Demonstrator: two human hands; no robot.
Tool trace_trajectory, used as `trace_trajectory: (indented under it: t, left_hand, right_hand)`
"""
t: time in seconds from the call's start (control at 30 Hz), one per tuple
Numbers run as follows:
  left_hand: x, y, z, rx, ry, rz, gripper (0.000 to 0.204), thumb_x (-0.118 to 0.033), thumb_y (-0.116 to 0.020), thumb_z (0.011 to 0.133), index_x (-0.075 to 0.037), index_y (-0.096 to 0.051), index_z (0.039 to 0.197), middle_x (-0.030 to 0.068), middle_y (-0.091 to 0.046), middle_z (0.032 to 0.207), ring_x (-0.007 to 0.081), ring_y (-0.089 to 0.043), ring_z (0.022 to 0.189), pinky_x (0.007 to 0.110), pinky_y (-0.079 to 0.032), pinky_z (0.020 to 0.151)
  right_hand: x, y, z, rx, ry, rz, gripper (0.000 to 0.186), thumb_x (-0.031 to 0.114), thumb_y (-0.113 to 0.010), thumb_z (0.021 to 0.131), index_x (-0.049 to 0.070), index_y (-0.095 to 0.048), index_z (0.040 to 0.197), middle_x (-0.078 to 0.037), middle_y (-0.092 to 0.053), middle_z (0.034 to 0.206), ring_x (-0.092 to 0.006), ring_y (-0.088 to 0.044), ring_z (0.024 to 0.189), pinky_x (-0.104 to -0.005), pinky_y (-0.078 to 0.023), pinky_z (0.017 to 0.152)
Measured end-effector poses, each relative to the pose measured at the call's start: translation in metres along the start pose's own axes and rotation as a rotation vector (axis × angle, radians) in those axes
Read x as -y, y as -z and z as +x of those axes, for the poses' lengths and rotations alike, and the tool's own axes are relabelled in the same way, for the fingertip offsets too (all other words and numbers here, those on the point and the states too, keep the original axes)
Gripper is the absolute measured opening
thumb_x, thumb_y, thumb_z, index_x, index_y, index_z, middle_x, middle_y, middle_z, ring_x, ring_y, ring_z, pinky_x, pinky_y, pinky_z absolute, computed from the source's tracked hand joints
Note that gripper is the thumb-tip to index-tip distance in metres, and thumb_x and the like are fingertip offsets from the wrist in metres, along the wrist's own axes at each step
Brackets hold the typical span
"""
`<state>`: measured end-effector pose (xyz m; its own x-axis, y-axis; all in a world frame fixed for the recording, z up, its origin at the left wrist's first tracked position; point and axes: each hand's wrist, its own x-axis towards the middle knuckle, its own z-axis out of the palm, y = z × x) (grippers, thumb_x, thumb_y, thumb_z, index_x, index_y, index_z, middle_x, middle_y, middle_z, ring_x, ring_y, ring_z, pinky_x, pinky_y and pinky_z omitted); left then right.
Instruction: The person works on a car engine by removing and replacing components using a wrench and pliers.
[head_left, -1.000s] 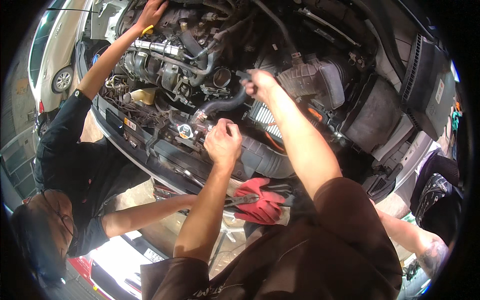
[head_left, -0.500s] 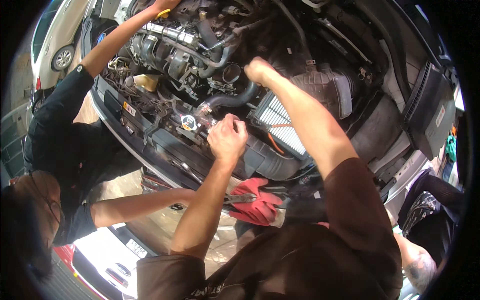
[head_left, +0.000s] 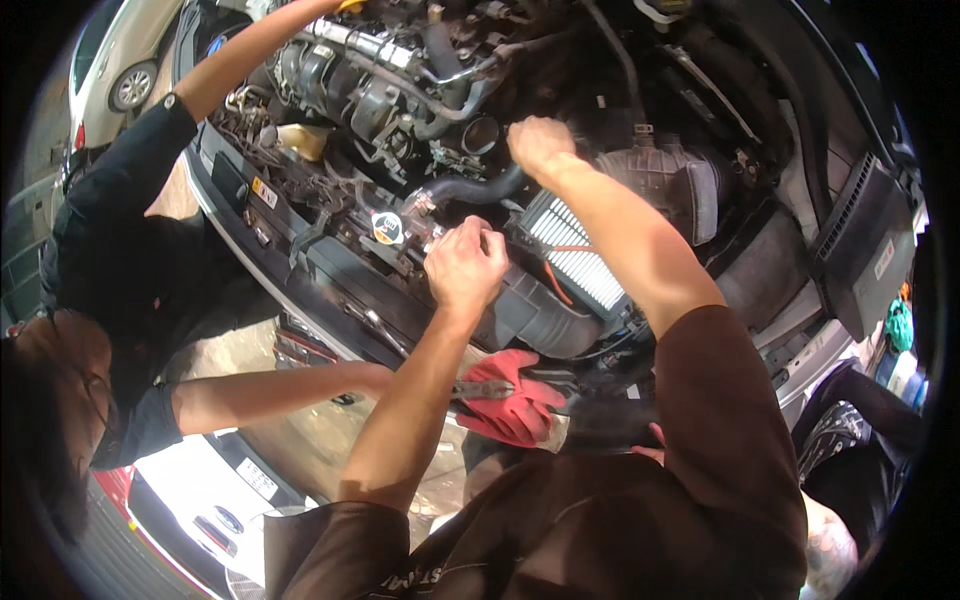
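Note:
My left hand (head_left: 467, 262) is closed, fingers curled, over the front of the engine bay beside the radiator cap (head_left: 387, 228). Whatever its fingers grip is hidden beneath them. Farther back, my right hand (head_left: 540, 145) is also closed, next to a round open duct mouth (head_left: 480, 135). Its fingertips point down out of sight, so I cannot make out what they hold. Between the two hands runs a thick black coolant hose (head_left: 475, 190). Under my right forearm lies a white pleated air filter (head_left: 572, 250) with an orange strip along it.
A co-worker in a dark shirt (head_left: 130, 240) leans in from the left, one arm over the engine (head_left: 340, 85). Pliers (head_left: 482, 389) lie across a red glove (head_left: 515, 405) at the front edge. A black cover (head_left: 865, 250) stands at the right.
The whole view has shifted slightly. Both my hands stay closed near the same parts, the right one turned a little at the wrist.

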<state>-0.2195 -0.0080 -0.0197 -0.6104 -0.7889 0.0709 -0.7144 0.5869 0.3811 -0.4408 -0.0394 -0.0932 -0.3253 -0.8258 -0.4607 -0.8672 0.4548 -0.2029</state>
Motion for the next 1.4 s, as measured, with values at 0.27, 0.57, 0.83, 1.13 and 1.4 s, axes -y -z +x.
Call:
trace_trajectory:
  t: [0.27, 0.57, 0.83, 1.13, 1.4]
  left_hand:
    - [0.013, -0.001, -0.006, -0.012, 0.015, 0.077, 0.013, -0.021, -0.066, 0.087, -0.012, -0.065, 0.078, 0.0129, -0.070, 0.071, 0.0329, -0.071, 0.067, 0.048, -0.057, 0.064]
    - [0.004, 0.006, -0.008, -0.038, 0.030, -0.029, 0.018, -0.025, -0.067, 0.087, -0.008, -0.067, 0.082, 0.0152, -0.072, 0.076, 0.0349, -0.073, 0.075, 0.049, -0.059, 0.074]
    - [0.021, 0.042, -0.007, 0.201, 0.147, -0.221, 0.033, -0.037, -0.061, 0.091, -0.009, -0.073, 0.105, 0.0162, -0.075, 0.106, 0.0368, -0.071, 0.106, 0.048, -0.056, 0.092]
    - [0.131, 0.135, -0.064, 0.408, 0.028, 0.387, 0.028, -0.022, -0.065, 0.090, -0.008, -0.078, 0.110, 0.0178, -0.076, 0.116, 0.0376, -0.070, 0.113, 0.054, -0.051, 0.103]
    - [0.132, 0.117, -0.076, 0.382, 0.208, 0.330, 0.027, -0.014, -0.062, 0.096, -0.009, -0.078, 0.116, 0.0181, -0.073, 0.128, 0.0365, -0.069, 0.121, 0.050, -0.054, 0.104]
  right_hand:
    - [0.014, 0.007, 0.007, 0.140, -0.165, 0.224, 0.038, 0.023, -0.051, 0.099, 0.009, -0.076, 0.124, -0.019, -0.070, 0.133, -0.0368, -0.068, 0.124, -0.0509, -0.054, 0.104]
    - [0.016, 0.067, -0.119, -0.205, -0.204, 0.179, 0.051, 0.044, -0.059, 0.102, -0.004, -0.076, 0.106, -0.031, -0.073, 0.108, -0.0465, -0.072, 0.105, -0.0530, -0.057, 0.091]
    - [0.054, 0.070, -0.406, -0.440, -0.132, 0.764, 0.054, 0.032, -0.066, 0.102, -0.011, -0.058, 0.134, -0.032, -0.066, 0.128, -0.0451, -0.066, 0.115, -0.0464, -0.048, 0.104]
    - [0.106, 0.019, -0.672, -0.875, -0.364, 1.483, 0.026, 0.009, -0.072, 0.092, -0.004, -0.061, 0.111, -0.014, -0.068, 0.088, -0.0147, -0.059, 0.060, -0.0277, -0.048, 0.051]
    - [0.126, 0.039, -0.666, -1.028, -0.107, 1.613, 0.034, 0.007, -0.074, 0.086, -0.013, -0.063, 0.112, -0.022, -0.071, 0.096, -0.0223, -0.069, 0.074, -0.0300, -0.054, 0.058]
